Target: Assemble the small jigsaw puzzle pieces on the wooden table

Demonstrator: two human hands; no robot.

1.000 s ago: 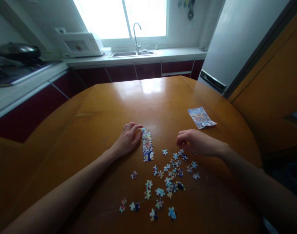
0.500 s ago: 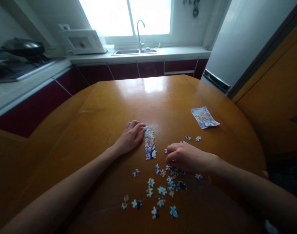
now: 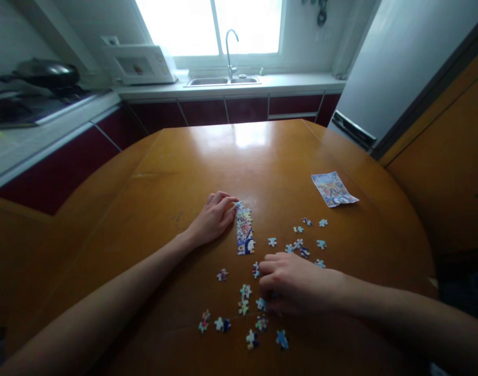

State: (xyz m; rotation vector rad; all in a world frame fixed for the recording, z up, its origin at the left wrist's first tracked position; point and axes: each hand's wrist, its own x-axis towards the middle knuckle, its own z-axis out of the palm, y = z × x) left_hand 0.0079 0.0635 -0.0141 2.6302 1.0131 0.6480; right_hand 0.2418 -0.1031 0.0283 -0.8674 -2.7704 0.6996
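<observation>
A narrow strip of joined puzzle pieces (image 3: 244, 228) lies on the round wooden table (image 3: 184, 172). My left hand (image 3: 215, 216) rests beside it on the left, fingers curled, fingertips touching the strip's top edge. My right hand (image 3: 291, 282) lies palm down over a cluster of loose puzzle pieces (image 3: 246, 300), fingers bent; what is under them is hidden. More loose pieces (image 3: 307, 243) lie scattered beyond my right hand.
A small printed picture card (image 3: 333, 189) lies at the table's far right. Behind stand a counter with sink and tap (image 3: 231, 78), a white appliance (image 3: 139, 63), a pan on a stove (image 3: 46, 73) at left, and a fridge (image 3: 387, 68) at right.
My right hand has moved from the far pieces toward me, down onto the nearer cluster. My left hand has stayed against the strip. The view has shifted slightly.
</observation>
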